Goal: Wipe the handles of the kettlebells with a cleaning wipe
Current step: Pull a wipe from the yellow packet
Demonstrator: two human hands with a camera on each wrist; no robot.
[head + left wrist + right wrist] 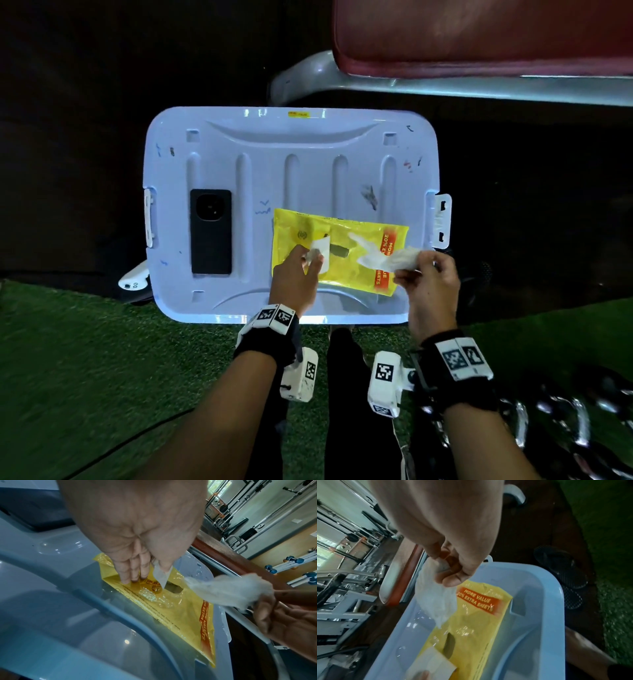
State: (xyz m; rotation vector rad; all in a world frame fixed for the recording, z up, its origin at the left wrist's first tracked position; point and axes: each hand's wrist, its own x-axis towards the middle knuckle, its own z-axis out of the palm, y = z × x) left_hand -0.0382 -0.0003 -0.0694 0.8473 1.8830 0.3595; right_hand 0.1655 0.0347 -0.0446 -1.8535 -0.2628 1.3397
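A yellow wipe packet (356,274) lies on a pale blue bin lid (291,154). My left hand (310,258) presses straight fingers on the packet (171,609) while thumb and forefinger pinch its white seal flap (160,576), lifted off the dark opening (448,646). My right hand (428,270) grips a crumpled white wipe (387,257), held just above the packet's right end, its tail trailing toward the opening. In the right wrist view the wipe (435,599) hangs from my curled fingers (452,577). Dark shiny kettlebells (561,425) sit on the green turf at lower right.
A black phone (210,231) lies on the lid's left side. A small white device (133,279) sits beside the lid's left corner. A red padded bench (479,31) on a grey frame stands beyond the lid. Black sandals (559,566) lie right of the lid.
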